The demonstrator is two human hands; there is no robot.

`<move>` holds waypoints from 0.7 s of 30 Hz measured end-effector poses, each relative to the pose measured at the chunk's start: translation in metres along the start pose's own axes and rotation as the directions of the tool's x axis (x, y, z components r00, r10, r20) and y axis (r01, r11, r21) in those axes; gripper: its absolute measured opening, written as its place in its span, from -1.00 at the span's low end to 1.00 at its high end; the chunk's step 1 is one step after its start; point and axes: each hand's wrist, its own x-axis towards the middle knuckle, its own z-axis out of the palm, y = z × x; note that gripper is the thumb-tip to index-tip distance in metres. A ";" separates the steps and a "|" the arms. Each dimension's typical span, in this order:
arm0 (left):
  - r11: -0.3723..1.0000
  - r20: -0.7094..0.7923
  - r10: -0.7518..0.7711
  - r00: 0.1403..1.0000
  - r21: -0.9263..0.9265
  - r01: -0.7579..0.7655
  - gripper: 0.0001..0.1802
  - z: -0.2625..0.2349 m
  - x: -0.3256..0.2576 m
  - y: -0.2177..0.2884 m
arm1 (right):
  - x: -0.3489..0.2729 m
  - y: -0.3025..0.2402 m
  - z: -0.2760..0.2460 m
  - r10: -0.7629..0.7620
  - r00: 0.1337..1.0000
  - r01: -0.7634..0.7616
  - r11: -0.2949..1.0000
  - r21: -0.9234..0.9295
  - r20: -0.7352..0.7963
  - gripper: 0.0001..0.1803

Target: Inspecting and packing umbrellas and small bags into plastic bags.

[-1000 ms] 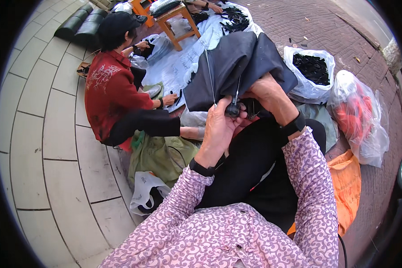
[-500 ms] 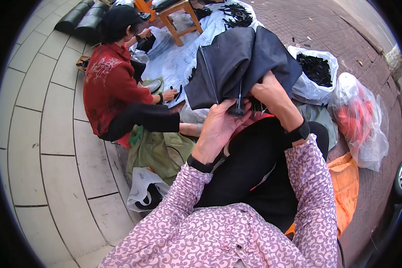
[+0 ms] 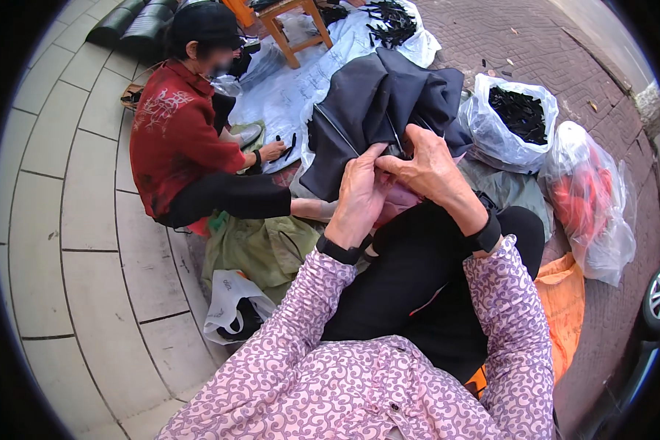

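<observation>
Both hands on the dark umbrella point(image 3: 378, 110), which lies across the wearer's lap and over the white sheet point(image 3: 286, 88): left hand point(image 3: 361, 192) closed on the fabric near the hub, right hand point(image 3: 427, 163) touching it, fingers curled onto the same spot. Person in red jacket point(image 3: 172, 139) squats left; clear bag of black parts point(image 3: 517, 117) sits right of the umbrella

Both forearms rise from the lower edge in patterned lilac sleeves with dark cuffs at the wrists, converging above the lap. The left hand point(image 3: 359, 192) is raised, its back toward the camera, fingers curled forward. The right hand point(image 3: 427, 165) meets it fingertip to fingertip, fingers bent in a pinch.
</observation>
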 end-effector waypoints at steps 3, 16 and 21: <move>0.994 -0.003 0.101 0.995 0.041 -0.100 -0.72 0.026 -0.015 0.003 | 0.005 0.006 -0.002 0.096 0.994 -0.090 0.989 0.115 -0.053 -0.53; 0.892 0.263 0.280 0.923 0.283 -0.351 -0.72 0.027 -0.027 -0.010 | -0.005 0.011 -0.013 0.222 0.867 -0.444 -0.063 0.894 0.446 -0.78; 0.970 0.345 0.229 0.910 -0.004 -0.243 -0.70 0.025 -0.020 -0.013 | -0.008 0.007 -0.011 0.165 0.886 -0.401 -0.199 0.894 0.434 -0.71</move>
